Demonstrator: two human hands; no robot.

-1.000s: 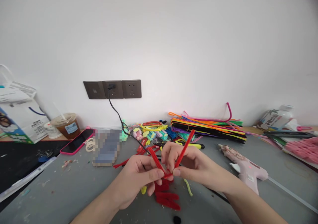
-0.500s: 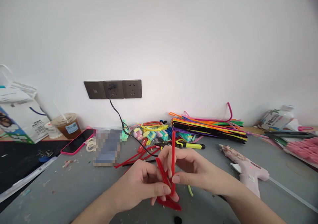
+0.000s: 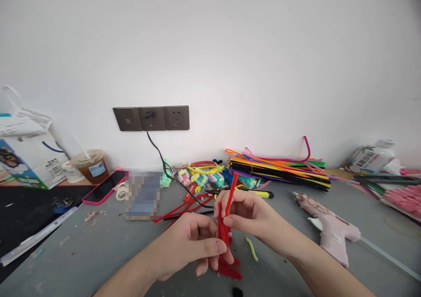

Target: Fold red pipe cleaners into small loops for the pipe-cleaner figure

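Red pipe cleaners (image 3: pixel 222 229) are pinched between the thumb and fingers of my left hand (image 3: pixel 200 242), standing roughly upright, with bent red loops showing below the fingers. My right hand (image 3: pixel 245 211) grips the upper part of a red pipe cleaner, whose free end sticks up and leans right. The two hands are close together, and the fingers hide where the red pieces meet. Behind my left hand, more red pipe cleaners (image 3: pixel 176 210) lie on the grey table (image 3: pixel 108 253). A short pale green piece (image 3: pixel 252 249) rests just right of the hands.
A pink glue gun (image 3: pixel 332 229) lies at the right. Behind the hands are yellow-handled pliers (image 3: pixel 263 194), pastel pipe-cleaner pieces (image 3: pixel 213 178) and a colourful pipe-cleaner bundle (image 3: pixel 279 169). A phone (image 3: pixel 105 188) and a drink cup (image 3: pixel 94 167) are at the left. A black cord (image 3: pixel 156 145) hangs from the socket.
My right hand has shifted slightly up and its pipe cleaner now tilts right, closer against the left hand's red piece. That left piece stands more upright. The view has shifted a little.
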